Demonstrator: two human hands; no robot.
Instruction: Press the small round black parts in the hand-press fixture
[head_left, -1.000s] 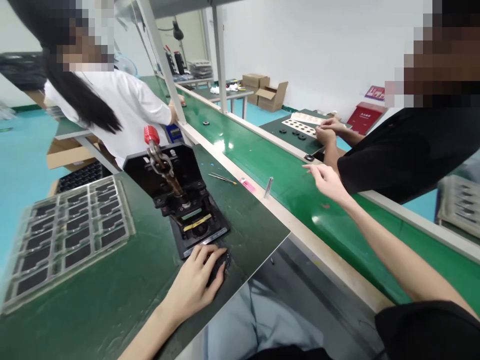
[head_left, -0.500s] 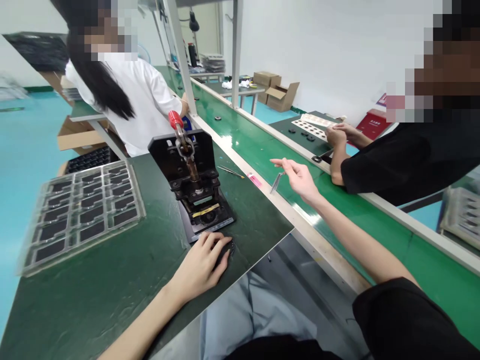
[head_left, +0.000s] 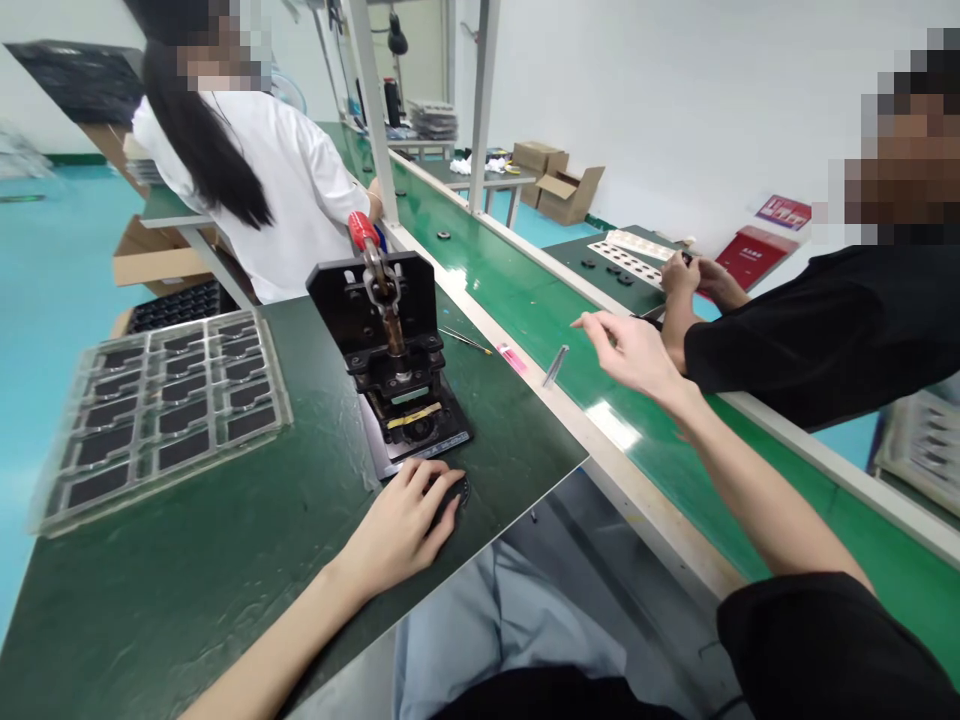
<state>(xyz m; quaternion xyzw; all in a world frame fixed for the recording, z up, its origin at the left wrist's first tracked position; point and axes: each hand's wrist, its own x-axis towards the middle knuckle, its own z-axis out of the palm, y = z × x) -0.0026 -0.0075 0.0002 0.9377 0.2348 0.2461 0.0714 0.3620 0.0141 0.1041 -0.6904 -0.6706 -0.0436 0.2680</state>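
Black part [head_left: 454, 492] lay outside the clamp fixture [head_left: 400, 372], at its five o'clock; work apparently remained unfinished.
Left hand [head_left: 409, 517] curled over it, grip firmness indiscernible; right hand [head_left: 634, 352], loosely open, visibly empty, hung above the belt [head_left: 517, 318] at the part's two o'clock.

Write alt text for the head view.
The left hand rests on a black part by a press on a green bench; the right hand hovers over a green belt. A tray of black pieces lies left; one co-worker wears white, another black.

Tray [head_left: 279, 385] left of press [head_left: 401, 380], tweezers [head_left: 469, 341] right, conveyor [head_left: 517, 300] beyond
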